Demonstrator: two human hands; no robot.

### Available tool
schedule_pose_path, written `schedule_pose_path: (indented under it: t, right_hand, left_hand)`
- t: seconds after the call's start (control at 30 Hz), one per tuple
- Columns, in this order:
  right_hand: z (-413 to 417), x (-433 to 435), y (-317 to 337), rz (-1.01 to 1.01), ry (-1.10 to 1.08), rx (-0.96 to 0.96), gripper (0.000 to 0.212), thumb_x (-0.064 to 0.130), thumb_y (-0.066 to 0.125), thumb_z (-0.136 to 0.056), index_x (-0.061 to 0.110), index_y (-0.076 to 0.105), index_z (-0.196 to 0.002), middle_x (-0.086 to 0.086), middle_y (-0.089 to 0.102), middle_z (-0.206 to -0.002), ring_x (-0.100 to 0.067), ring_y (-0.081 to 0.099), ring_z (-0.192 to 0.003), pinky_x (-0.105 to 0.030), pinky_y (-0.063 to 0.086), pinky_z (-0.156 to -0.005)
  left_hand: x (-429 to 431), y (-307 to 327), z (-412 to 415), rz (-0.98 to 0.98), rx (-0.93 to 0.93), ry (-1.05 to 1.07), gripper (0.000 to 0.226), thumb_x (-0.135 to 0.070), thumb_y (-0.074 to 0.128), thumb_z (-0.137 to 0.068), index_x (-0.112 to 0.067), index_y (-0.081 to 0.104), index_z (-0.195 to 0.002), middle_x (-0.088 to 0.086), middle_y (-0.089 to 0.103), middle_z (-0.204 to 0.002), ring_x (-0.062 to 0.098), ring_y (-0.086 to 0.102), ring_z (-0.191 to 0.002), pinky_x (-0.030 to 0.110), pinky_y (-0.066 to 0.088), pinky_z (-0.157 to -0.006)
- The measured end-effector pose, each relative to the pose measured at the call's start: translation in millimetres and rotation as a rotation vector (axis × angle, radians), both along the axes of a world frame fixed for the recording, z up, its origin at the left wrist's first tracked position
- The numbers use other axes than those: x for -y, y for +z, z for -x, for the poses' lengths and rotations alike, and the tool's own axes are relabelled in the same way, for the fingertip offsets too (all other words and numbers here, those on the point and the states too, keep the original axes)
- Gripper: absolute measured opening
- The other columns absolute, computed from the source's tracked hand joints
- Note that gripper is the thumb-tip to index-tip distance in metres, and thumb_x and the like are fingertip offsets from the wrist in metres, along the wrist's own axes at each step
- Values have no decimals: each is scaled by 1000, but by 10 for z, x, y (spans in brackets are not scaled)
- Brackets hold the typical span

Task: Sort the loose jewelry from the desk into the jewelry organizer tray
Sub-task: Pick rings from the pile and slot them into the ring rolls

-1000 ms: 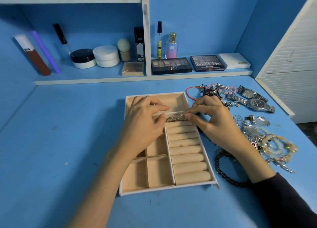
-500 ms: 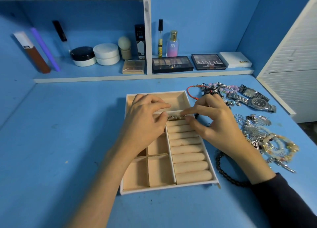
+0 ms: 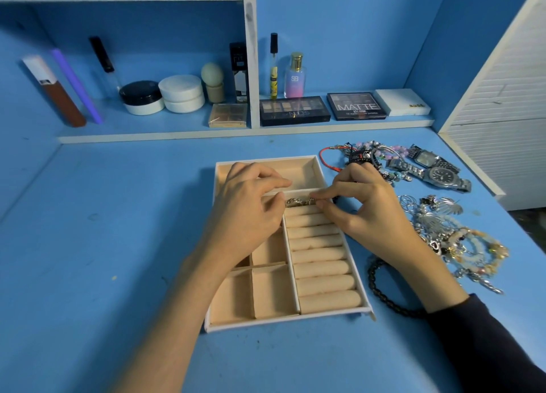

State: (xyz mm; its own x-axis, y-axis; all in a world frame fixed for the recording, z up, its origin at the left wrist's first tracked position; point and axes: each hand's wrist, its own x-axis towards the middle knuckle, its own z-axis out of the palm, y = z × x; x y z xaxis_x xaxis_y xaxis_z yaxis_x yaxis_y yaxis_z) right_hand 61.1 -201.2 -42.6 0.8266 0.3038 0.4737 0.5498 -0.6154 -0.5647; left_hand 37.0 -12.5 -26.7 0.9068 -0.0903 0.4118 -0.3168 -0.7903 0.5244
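Jewelry piece (image 3: 297, 202), gold-toned, centre frame: pinched at either end by left hand (image 3: 251, 212) and right hand (image 3: 365, 212), at upper end of padded rolls (image 3: 319, 256) in tray (image 3: 334, 313). Risk: uneven pressing could seat it crooked or let it slip free.

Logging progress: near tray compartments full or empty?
Empty: both near compartments show bare lining. Left hand, pinching a metal piece, hides others.

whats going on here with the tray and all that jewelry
A person is sorting jewelry into a tray. Both hands pinch a small metal piece at the far end of its roll section, left hand at one end, right hand at the other. The compartments in view hold nothing. To the right on the desk lie watches, a heap of bracelets and a black bracelet.
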Motion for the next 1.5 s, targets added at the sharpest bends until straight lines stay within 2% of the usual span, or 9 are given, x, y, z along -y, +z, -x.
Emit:
schedule_pose_path:
  t: [0.17, 0.3, 0.53, 0.73, 0.83, 0.97, 1.1, 1.33, 1.5]
  right_hand:
    - [11, 30, 43, -24, 10, -41, 17, 20, 60, -80, 21, 74, -90, 1, 54, -76, -17, 48, -81, -17, 36, -72]
    - [7, 252, 198, -43, -82, -70, 23, 4, 59, -83, 20, 73, -91, 3, 58, -78, -3, 49, -78, -8, 34, -69]
    - [-88, 851, 503, 138, -189, -169, 11, 10, 65, -84, 18, 73, -87, 5, 62, -79, 2, 53, -68, -3, 36, -60]
    - [-187, 1033, 500, 494, -91, -267, 7, 24, 70, -79, 26, 69, -85, 9, 55, -79, 2, 44, -71, -11, 32, -60]
    - [-226, 1016, 469, 533, -32, -255, 6, 27, 71, -79, 28, 69, -85, 15, 51, -77, 0, 43, -75, -18, 32, -65]
    - [-267, 966, 440, 573, 27, -230, 4, 24, 70, -79, 22, 72, -82, 17, 52, -74, -1, 45, -75, -13, 36, -71]
    - [-328, 917, 424, 652, 15, -254, 7, 23, 68, -79, 19, 72, -83, 10, 57, -79, -11, 50, -82, -31, 46, -79]
    - [-368, 880, 454, 698, 81, -317, 7, 18, 65, -79, 16, 72, -80, 19, 55, -74, -1, 50, -71, -14, 41, -67]
    - [-365, 887, 438, 729, 107, -310, 7, 16, 63, -79, 11, 68, -81, 17, 52, -73, -3, 49, -73, -22, 43, -74]
  left_hand:
    - [6, -12, 9, 13, 23, 3, 23, -19, 56, -81, -19, 72, -97, -8, 61, -94, 6, 46, -97, 3, 26, -87]
    - [46, 21, 8, 10, 26, -4, 24, -21, 54, -79, -22, 72, -94, -9, 62, -92, 6, 47, -95, 5, 28, -86]
    - [487, 204, 6, 52, 3, -162, 17, -16, 60, -85, -22, 72, -95, -7, 63, -94, 7, 48, -96, -2, 22, -84]
    - [909, 121, -97, -19, -14, -264, 21, -12, 56, -88, -20, 71, -100, -3, 63, -98, 8, 41, -94, 13, 25, -84]
    - [1011, 39, -116, -36, 24, -250, 21, -8, 56, -87, -17, 71, -99, -1, 64, -95, 9, 41, -92, 12, 26, -82]
    - [1019, -61, -125, -37, 64, -226, 21, -5, 56, -86, -15, 72, -96, -2, 65, -90, 5, 38, -90, 15, 32, -83]
    - [1003, -79, -118, -20, 81, -209, 20, -4, 56, -85, -14, 72, -92, -1, 65, -87, 9, 45, -91, 17, 33, -84]
    - [1000, -74, -106, -12, 85, -204, 21, -4, 55, -85, -13, 72, -92, -1, 65, -88, 10, 46, -92, 16, 33, -84]
    - [995, -65, -97, -11, 80, -213, 21, -3, 54, -85, -13, 72, -93, 0, 64, -88, 12, 46, -93, 18, 33, -84]
